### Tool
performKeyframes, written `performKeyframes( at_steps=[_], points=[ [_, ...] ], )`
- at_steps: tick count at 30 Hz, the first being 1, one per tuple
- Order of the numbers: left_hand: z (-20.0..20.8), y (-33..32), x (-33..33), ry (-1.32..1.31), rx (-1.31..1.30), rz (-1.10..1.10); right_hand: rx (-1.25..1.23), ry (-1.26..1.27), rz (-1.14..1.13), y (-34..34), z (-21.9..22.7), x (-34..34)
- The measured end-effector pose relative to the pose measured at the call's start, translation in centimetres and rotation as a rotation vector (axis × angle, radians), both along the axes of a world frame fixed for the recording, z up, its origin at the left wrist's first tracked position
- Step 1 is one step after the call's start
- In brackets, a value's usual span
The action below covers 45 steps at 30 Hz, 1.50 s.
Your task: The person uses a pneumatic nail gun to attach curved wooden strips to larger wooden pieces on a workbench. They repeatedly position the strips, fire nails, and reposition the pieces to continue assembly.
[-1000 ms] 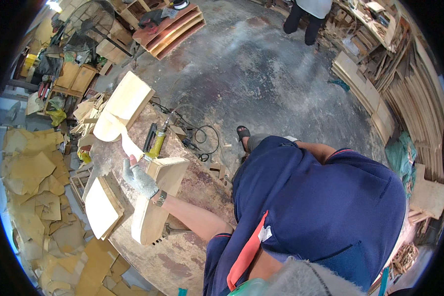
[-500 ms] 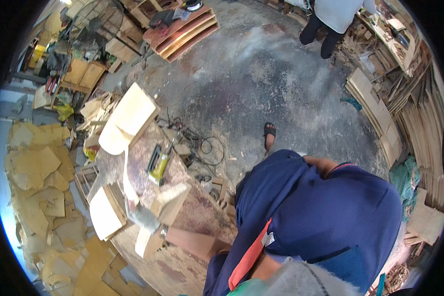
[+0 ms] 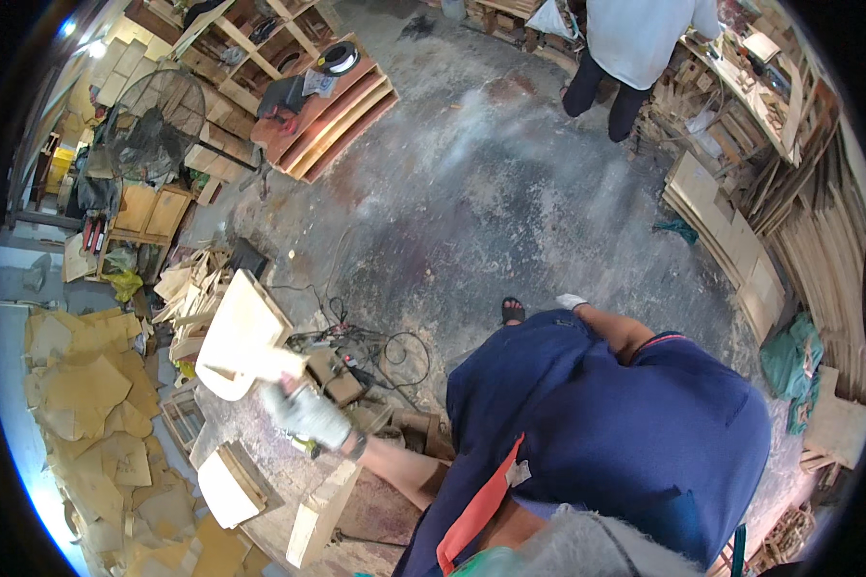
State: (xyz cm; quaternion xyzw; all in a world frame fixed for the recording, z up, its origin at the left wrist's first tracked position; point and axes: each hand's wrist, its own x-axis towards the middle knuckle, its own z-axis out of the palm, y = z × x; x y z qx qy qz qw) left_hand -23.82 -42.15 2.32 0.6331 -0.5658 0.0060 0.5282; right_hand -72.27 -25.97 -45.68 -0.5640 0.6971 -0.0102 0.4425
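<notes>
My left hand point(image 3: 316, 419), in a pale work glove, is over the workbench point(image 3: 269, 438). Its blurred fingers look closed on a pale wooden strip point(image 3: 281, 365), which overlaps the rounded wooden panel point(image 3: 243, 322) at the bench's far end. Just under this hand a yellow-green nail gun point(image 3: 305, 445) shows only in part. Closer to me stand a pale wooden block point(image 3: 319, 516) and a curved-edged stack of boards point(image 3: 229, 489). My right hand point(image 3: 573, 301), also gloved, shows beyond the navy shirt; its fingers are mostly hidden, and I cannot tell what it touches.
Cables point(image 3: 394, 356) lie tangled on the floor beside the bench. Amber sheet offcuts point(image 3: 91, 394) cover the left side. A reddish wooden cabinet point(image 3: 327, 115) and a fan point(image 3: 154, 125) stand far left. Another person point(image 3: 635, 48) stands far right by stacked boards point(image 3: 726, 240).
My left hand has moved away from the wooden block toward the rounded panel, carrying the wooden strip. The view has shifted, and the right glove now shows past the shirt.
</notes>
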Motion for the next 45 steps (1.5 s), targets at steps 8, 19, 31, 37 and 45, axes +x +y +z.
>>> performKeyframes(
  at_steps=[8, 19, 31, 37, 45],
  points=[
    [-3.9, -6.3, -15.8, -0.242, 0.224, -0.577, 0.221, 0.133, -0.062, -2.6, 2.3, -0.8],
    [-10.8, -17.9, -20.3, 0.655, 0.828, -0.715, 0.246, 0.054, -0.207, -6.6, 0.3, -5.1],
    [-11.9, -47.7, -22.3, -0.797, 0.357, -1.163, 0.010, 0.153, -0.432, -37.2, 6.0, -4.8],
    [-10.4, -56.2, -22.3, -0.667, 0.342, -1.107, -0.006, 0.124, -0.542, -44.5, 8.5, -6.8],
    [-12.4, -58.4, -28.5, -0.335, 0.587, -1.117, 0.294, 0.108, -0.613, -49.9, 5.0, -9.2]
  ],
)
